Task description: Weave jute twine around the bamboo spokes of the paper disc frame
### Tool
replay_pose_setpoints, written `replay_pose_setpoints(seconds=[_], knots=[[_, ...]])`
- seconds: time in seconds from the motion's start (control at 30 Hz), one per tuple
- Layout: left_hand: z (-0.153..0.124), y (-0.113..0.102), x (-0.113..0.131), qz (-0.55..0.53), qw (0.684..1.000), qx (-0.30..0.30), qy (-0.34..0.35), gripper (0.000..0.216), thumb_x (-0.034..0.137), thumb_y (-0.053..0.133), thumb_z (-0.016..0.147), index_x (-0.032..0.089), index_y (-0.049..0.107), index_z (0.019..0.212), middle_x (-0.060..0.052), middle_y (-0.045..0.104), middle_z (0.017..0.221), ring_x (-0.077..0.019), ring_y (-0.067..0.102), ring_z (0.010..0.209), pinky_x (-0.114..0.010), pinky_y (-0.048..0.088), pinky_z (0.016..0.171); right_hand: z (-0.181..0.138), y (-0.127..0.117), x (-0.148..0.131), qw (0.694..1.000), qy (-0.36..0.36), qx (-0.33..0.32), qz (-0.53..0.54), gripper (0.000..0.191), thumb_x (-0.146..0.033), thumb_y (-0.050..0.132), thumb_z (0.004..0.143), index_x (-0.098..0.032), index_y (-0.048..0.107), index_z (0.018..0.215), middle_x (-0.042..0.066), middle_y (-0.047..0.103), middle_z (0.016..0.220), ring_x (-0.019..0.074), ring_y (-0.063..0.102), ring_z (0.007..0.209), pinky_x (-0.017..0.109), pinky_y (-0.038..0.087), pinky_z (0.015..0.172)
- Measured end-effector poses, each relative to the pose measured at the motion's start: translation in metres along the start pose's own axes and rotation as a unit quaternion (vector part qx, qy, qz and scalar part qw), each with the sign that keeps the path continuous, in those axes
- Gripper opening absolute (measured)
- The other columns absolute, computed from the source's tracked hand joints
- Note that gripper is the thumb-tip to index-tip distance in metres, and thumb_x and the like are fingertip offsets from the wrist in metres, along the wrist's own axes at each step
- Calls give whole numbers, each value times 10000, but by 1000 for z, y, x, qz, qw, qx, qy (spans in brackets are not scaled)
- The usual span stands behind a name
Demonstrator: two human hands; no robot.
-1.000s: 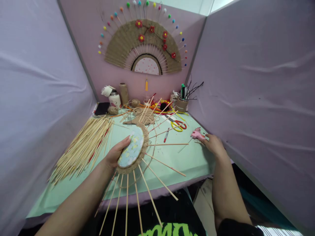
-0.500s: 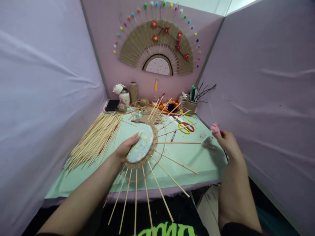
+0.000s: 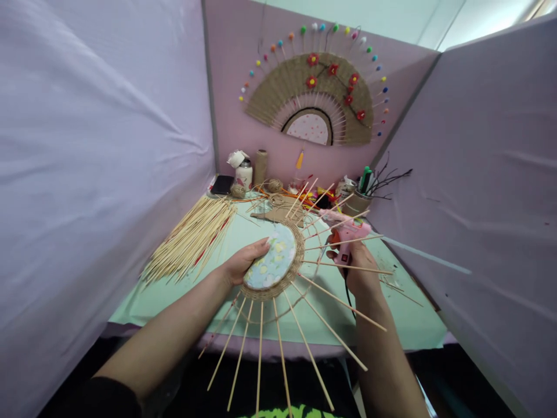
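Note:
My left hand [image 3: 243,264] grips the left rim of a round craft piece [image 3: 274,262]. It has a pale flowered disc in the middle, a band of woven twine round it, and thin wooden sticks [image 3: 331,331] fanning out on all sides. The piece is lifted off the green table [image 3: 183,290] and tilted. My right hand [image 3: 359,267] is closed round the handle of a pink glue gun [image 3: 346,235], just right of the disc. The gun's nozzle points left towards the sticks, and its black cord hangs under my wrist.
A heap of loose sticks [image 3: 191,238] lies at the left of the table. Along the back stand a jar [image 3: 244,173], a twine spool [image 3: 261,167], a black phone [image 3: 222,184] and a pen cup [image 3: 359,200]. A finished fan [image 3: 313,96] hangs on the pink back wall. Cloth panels close both sides.
My right hand picked the glue gun up from the right of the table and carried it left to the craft piece. The view has swung left.

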State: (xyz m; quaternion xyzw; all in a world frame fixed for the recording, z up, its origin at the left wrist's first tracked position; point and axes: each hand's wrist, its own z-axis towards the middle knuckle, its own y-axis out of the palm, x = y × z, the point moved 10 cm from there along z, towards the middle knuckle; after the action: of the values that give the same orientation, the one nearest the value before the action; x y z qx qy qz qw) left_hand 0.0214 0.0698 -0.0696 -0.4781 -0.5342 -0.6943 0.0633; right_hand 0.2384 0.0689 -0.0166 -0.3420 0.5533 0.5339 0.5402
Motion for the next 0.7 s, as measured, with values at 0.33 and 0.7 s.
replay_pose_setpoints(seconds=[0.33,0.7], knots=[[0,7,0,-21,1000,-22,8,416,267,689,823,114,582,1195,-122,727,1031,-175,712,817,-236,530,724,-7,18,15,1000,12,-16,-15,498,-638,550,807,-190,672,988,52,682,868,128,585,626,248,459,531],[3,1,-5,-26,999,-24,-2,500,251,628,870,118,496,1334,-132,730,1031,-182,715,849,-245,525,743,-5,19,18,1000,5,-5,4,490,-649,592,775,-195,667,945,36,655,832,113,559,612,238,429,517]])
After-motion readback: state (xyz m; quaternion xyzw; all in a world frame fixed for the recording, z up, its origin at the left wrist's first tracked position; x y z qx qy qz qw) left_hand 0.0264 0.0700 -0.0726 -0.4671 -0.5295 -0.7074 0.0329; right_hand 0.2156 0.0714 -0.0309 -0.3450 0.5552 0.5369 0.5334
